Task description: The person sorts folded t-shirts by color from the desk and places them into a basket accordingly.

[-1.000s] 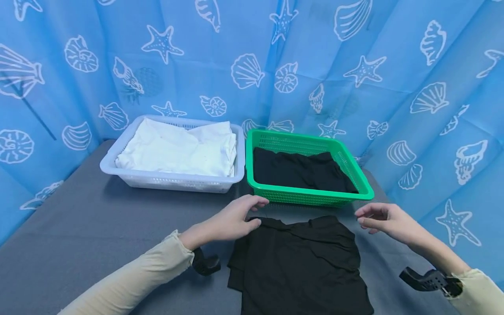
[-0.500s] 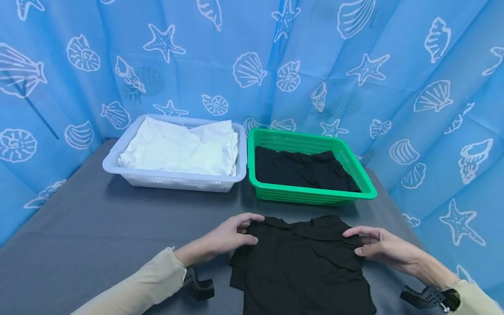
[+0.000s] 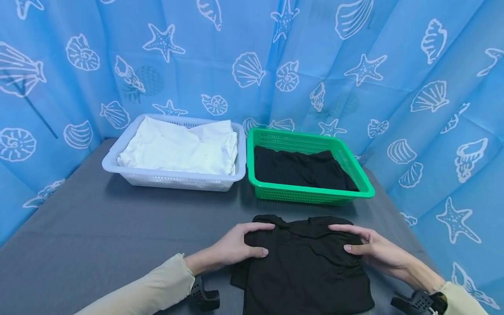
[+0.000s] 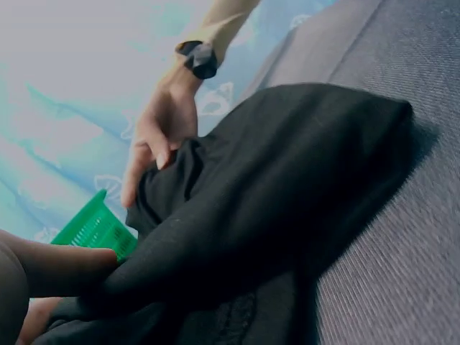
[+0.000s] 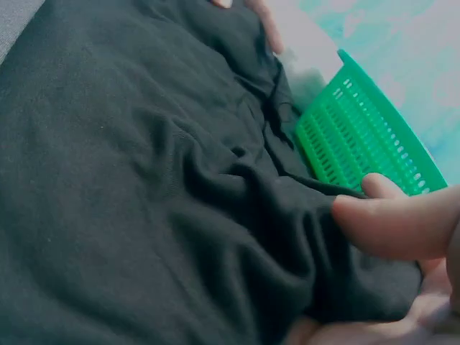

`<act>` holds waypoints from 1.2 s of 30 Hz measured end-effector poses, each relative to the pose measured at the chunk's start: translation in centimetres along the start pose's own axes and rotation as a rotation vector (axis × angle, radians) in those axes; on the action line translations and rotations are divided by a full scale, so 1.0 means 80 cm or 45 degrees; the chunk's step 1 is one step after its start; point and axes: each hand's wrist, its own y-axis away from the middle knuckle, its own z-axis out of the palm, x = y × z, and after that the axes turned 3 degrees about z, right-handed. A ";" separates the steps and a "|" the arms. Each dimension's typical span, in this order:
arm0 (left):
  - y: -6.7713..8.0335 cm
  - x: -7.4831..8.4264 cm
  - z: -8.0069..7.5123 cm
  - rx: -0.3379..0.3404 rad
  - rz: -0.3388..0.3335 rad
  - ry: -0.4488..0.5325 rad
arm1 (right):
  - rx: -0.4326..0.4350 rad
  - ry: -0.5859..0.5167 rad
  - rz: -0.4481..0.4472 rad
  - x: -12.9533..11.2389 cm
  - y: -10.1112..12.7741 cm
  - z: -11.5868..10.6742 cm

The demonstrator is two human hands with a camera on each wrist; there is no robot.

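Observation:
A folded black garment (image 3: 307,275) lies on the grey table in front of the green basket. My left hand (image 3: 236,245) grips its far left corner, thumb and forefinger showing on top. At the far right corner my right hand (image 3: 379,253) holds the cloth the same way. In the right wrist view the thumb presses the bunched black cloth (image 5: 144,180) from above while other fingers lie under its edge. The left wrist view shows a thumb on the fabric (image 4: 244,194) and part of a finger below; the remaining fingers are hidden.
Behind the garment stands a green basket (image 3: 307,189) with folded black cloth (image 3: 301,168) inside. Left of it, a white basket (image 3: 177,176) holds folded white cloth (image 3: 177,148). A blue curtain (image 3: 252,52) with shell prints hangs behind the grey table (image 3: 98,232).
Both hands have come down from above and beside the garment and moved inward onto its far corners, now gripping them. Its far left corner is slightly bunched. The baskets stay in place.

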 end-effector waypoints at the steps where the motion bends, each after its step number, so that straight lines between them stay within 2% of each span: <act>1: 0.000 0.000 0.000 0.008 -0.008 -0.018 | -0.016 -0.028 0.000 0.000 -0.002 0.001; 6: -0.001 -0.004 0.002 0.150 -0.027 -0.178 | -0.049 -0.064 -0.025 0.003 -0.010 0.003; 10: -0.002 -0.009 0.001 0.298 0.009 -0.230 | 0.040 -0.027 -0.057 0.007 -0.016 -0.001; 13: -0.003 -0.010 -0.001 0.346 0.023 -0.217 | 0.108 -0.011 -0.073 0.011 -0.019 -0.005; 15: -0.003 -0.010 -0.003 0.359 0.005 -0.203 | 0.103 -0.035 -0.093 0.012 -0.021 -0.007; 18: -0.003 -0.012 -0.005 0.367 -0.028 -0.174 | 0.032 -0.119 -0.118 0.013 -0.024 -0.011; 23: -0.003 -0.013 -0.007 0.352 -0.084 -0.120 | -0.068 -0.197 -0.058 0.011 -0.024 -0.015; 26: -0.003 -0.013 -0.007 0.348 -0.093 -0.111 | -0.074 -0.172 -0.028 0.008 -0.025 -0.016; 36: -0.003 -0.012 -0.008 0.320 -0.081 -0.089 | -0.039 -0.026 -0.061 0.005 -0.032 -0.018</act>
